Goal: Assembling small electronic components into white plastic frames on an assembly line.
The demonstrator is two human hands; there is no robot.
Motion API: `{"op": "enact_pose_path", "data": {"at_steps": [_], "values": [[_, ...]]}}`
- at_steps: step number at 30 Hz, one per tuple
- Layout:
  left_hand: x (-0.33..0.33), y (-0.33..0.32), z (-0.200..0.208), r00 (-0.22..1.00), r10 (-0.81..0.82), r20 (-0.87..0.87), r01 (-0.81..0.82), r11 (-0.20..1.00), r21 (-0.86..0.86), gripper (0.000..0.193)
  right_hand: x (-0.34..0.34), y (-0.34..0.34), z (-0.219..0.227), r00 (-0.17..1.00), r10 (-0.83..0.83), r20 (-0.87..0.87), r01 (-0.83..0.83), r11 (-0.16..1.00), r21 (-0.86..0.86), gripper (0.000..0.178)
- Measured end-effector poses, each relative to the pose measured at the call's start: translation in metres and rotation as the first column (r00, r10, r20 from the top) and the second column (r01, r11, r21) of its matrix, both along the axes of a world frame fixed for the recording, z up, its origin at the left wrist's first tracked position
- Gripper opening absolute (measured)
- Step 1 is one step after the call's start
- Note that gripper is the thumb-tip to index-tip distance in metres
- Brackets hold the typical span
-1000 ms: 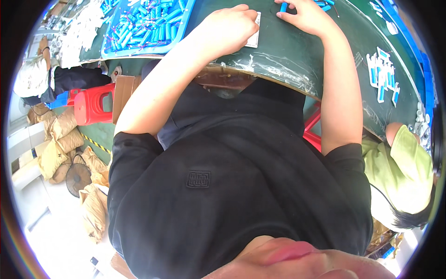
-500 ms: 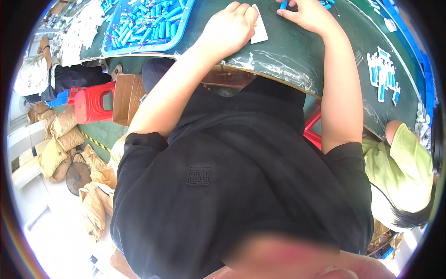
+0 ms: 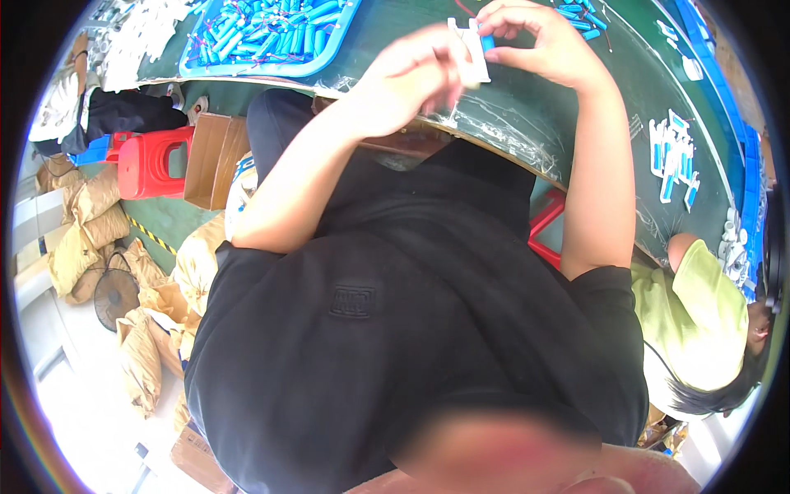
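Above the near table edge, a white plastic casing (image 3: pixel 476 58) stands upright between my two hands. My right hand (image 3: pixel 535 41) has its thumb and fingers closed on a small blue cylindrical battery (image 3: pixel 489 43), held against the casing's right side. A thin red wire shows just above it. My left hand (image 3: pixel 411 82) is at the casing's left side, its fingers smeared by motion, so whether they grip the casing is unclear. Left of my hands lies a blue tray (image 3: pixel 329 62) heaped with wired blue batteries (image 3: pixel 263 33).
More blue batteries (image 3: pixel 586 18) lie beyond my right hand. White casings with blue cells (image 3: pixel 675 156) are grouped on the green table (image 3: pixel 568 115) at the right, near a person in a light green top (image 3: pixel 699 313). White parts pile up far left. A red stool (image 3: pixel 152 169) and carton (image 3: pixel 216 160) stand left.
The white casing has been raised from the tabletop to upright between my hands. My right hand has brought the blue battery down and left to it. The view has shifted slightly.
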State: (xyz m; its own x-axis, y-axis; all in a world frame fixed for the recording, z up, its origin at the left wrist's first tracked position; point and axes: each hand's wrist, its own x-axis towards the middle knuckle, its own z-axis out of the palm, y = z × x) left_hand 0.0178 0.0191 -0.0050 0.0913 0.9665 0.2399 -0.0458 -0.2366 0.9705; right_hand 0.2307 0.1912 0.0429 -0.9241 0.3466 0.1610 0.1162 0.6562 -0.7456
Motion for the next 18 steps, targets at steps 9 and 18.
{"op": "enact_pose_path", "data": {"at_steps": [9,18], "values": [[-0.032,-0.033,-0.075,0.649,-0.716,-0.256,0.339,0.574,-0.745,0.018,-0.017,0.003,-0.037,0.997,0.039,0.073,-0.046,0.993,0.106,0.024],[-0.054,0.028,-0.167,0.434,0.081,-0.897,-0.284,0.957,-0.051,0.047,-0.019,-0.003,-0.034,0.998,0.057,0.004,-0.056,0.954,0.295,0.026]]}}
